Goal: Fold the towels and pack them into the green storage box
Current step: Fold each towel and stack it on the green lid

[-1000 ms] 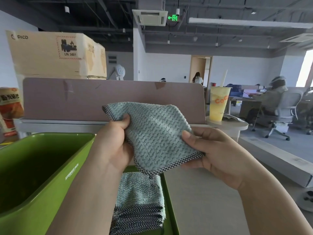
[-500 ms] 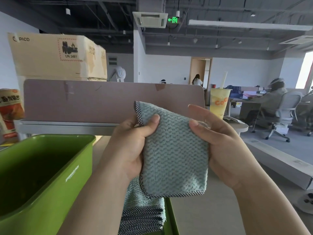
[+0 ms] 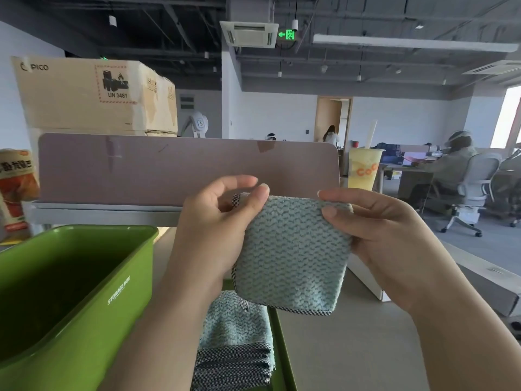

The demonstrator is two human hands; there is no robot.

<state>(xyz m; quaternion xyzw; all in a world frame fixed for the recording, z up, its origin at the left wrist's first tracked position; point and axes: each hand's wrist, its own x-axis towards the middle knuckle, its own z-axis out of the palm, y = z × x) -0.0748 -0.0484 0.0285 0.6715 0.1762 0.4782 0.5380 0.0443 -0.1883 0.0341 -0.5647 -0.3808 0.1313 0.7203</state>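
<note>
I hold a small teal towel (image 3: 290, 258) with a checked hem upright in the air, folded into a compact square. My left hand (image 3: 214, 230) grips its left edge, thumb on the top corner. My right hand (image 3: 377, 235) pinches its top right corner and right edge. Below it, a stack of folded teal towels (image 3: 235, 340) lies on a flat green lid (image 3: 284, 351). The green storage box (image 3: 84, 294) stands open at the lower left; its inside is dark and I cannot tell what it holds.
A mauve desk divider (image 3: 169, 167) runs behind my hands. Cardboard boxes (image 3: 93, 94) stand beyond it, a snack bag (image 3: 17, 187) at far left, a yellow drink cup (image 3: 363, 170) at right. People sit at desks farther back. Grey desk surface (image 3: 352, 348) lies right of the lid.
The towel went from a wider, tilted piece to a narrower folded square held upright. Both hands shifted up to its top corners, and the towel moved slightly right.
</note>
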